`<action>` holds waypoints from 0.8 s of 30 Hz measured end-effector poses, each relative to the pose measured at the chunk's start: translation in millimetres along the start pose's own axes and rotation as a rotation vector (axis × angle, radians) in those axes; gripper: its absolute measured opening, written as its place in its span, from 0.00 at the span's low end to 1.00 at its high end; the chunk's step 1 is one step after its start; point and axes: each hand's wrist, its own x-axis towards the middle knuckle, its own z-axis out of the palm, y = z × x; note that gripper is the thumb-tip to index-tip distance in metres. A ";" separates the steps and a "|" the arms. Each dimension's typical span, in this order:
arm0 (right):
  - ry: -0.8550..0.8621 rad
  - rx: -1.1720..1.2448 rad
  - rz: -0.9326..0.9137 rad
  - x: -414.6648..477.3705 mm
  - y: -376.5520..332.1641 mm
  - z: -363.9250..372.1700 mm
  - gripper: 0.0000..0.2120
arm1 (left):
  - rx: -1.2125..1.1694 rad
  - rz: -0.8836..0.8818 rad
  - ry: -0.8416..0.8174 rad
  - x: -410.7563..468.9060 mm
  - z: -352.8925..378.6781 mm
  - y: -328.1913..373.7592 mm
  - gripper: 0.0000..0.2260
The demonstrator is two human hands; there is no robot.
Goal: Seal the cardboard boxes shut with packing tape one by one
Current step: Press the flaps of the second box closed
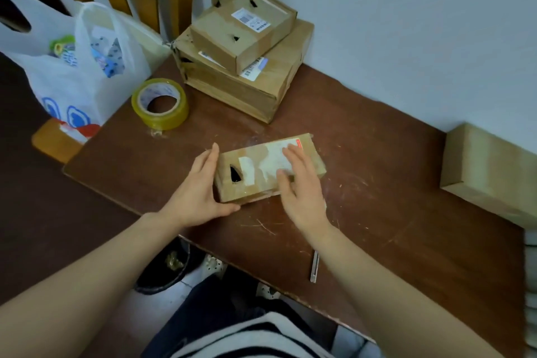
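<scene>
Centre of brown table (377, 183): small brown cardboard box (257, 158), long axis left-right. left hand (197, 192) braces its left end, right hand (299, 186) presses on top; fingers (210, 160) straight, gripping nothing. yellow packing-tape roll (171, 120) lies far-left, nearer left hand.

Labels everywhere, nothing actually legible

The small top box (244, 29) of the stack has a white shipping label (253, 20) with a barcode and some rows of print — way too blurry to make out. The bigger box (247, 84) under it has another barcode label (257, 67) peeking out at its edge, same story. The nearest box (255, 183) carries white sticker patches (270, 158) that look blank, plus a little red tag (298, 145) at its far corner, characters unreadable. The tape roll (159, 104) has faint blue print on its inner core, and the plastic bag (78, 75) shows blue and red graphics — no words I can pick out.
</scene>
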 end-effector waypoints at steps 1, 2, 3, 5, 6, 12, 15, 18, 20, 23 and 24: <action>-0.110 -0.021 -0.058 -4.2 -5.8 4.5 0.20 | 0.004 0.010 0.006 0.3 -1.4 -0.1 0.58; -0.196 -0.059 -0.103 -6.8 -10.3 9.2 0.20 | 0.004 0.018 0.011 0.7 -2.5 -0.2 0.57; -0.247 -0.109 -0.136 -8.1 -14.4 13.7 0.20 | 0.005 0.025 0.015 1.2 -3.4 -0.1 0.56; -0.272 -0.216 -0.163 -6.7 -21.1 21.1 0.22 | 0.007 0.041 0.019 2.2 -4.6 -0.3 0.54; -0.279 -0.257 -0.154 -5.2 -24.6 23.6 0.24 | 0.006 0.048 0.023 2.9 -4.3 -0.9 0.54; -0.344 -0.365 -0.147 -2.5 -35.2 32.7 0.31 | 0.001 0.066 0.055 4.1 -0.7 -5.3 0.51; -0.352 -0.425 -0.175 -5.3 -34.1 33.1 0.31 | 0.017 0.077 0.062 4.3 -0.3 -6.1 0.51; -0.347 -0.514 -0.210 -7.4 -35.1 36.5 0.33 | 0.024 0.078 0.065 4.6 -1.0 -5.8 0.51; -0.343 -0.559 -0.228 -9.3 -36.5 39.3 0.34 | 0.023 0.082 0.067 4.6 -1.1 -5.9 0.51; -0.328 -0.614 -0.232 -11.4 -37.5 43.3 0.35 | 0.028 0.092 0.071 4.7 -0.3 -7.3 0.51; -0.320 -0.630 -0.234 -11.5 -37.8 44.3 0.35 | 0.032 0.096 0.074 4.9 0.0 -7.8 0.51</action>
